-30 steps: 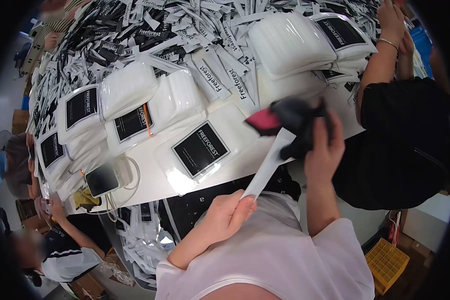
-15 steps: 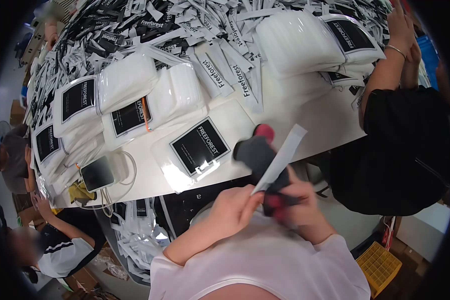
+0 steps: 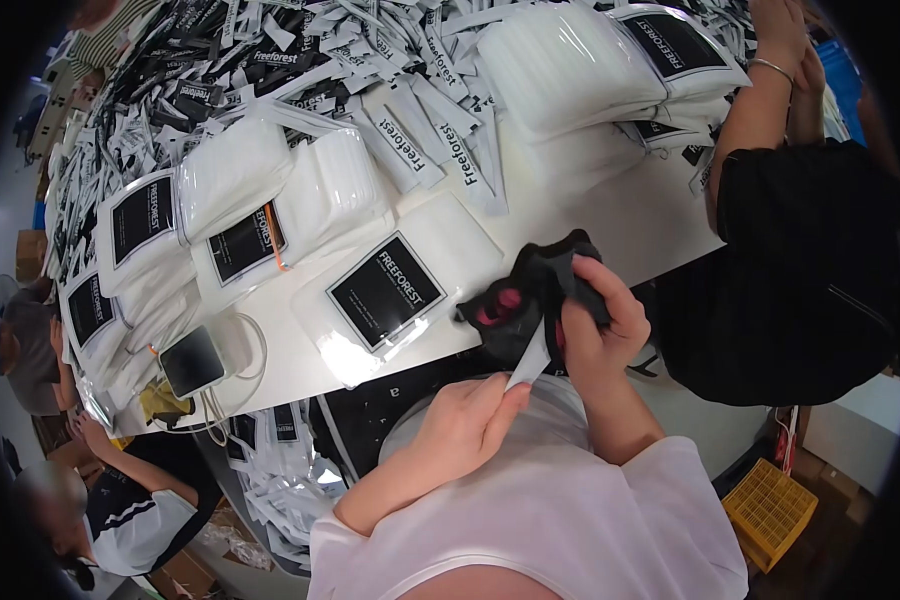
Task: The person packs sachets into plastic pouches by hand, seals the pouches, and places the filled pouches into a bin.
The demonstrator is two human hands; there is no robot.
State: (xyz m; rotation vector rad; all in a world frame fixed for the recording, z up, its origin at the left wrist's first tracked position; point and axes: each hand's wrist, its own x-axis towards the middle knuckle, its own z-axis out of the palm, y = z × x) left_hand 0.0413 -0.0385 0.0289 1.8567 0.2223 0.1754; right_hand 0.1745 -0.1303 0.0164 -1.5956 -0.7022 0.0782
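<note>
My left hand (image 3: 460,425) is closed, pinching the lower end of a slim white packet (image 3: 533,362) between thumb and fingers. The packet's upper end meets a black-and-pink padded cloth piece (image 3: 515,285) with a wavy edge; whether it goes inside or behind, I cannot tell. My right hand (image 3: 607,318) grips this cloth piece from the right side, thumb on top. Both hands are over my lap at the table's front edge. Just left of them lies a flat clear pouch with a black FREEFOREST label (image 3: 386,290).
Stacks of labelled white pouches stand on the left (image 3: 260,220) and back right (image 3: 570,75). A heap of slim packets (image 3: 300,50) covers the back. A small dark-screened device (image 3: 193,360) with a cable is at the front left. Co-workers are on both sides; a yellow crate (image 3: 768,512) is lower right.
The cloth piece has opened out and turned, and my right hand has risen to its upper right side. The white packet now shows less of its length. The view has shifted slightly.
</note>
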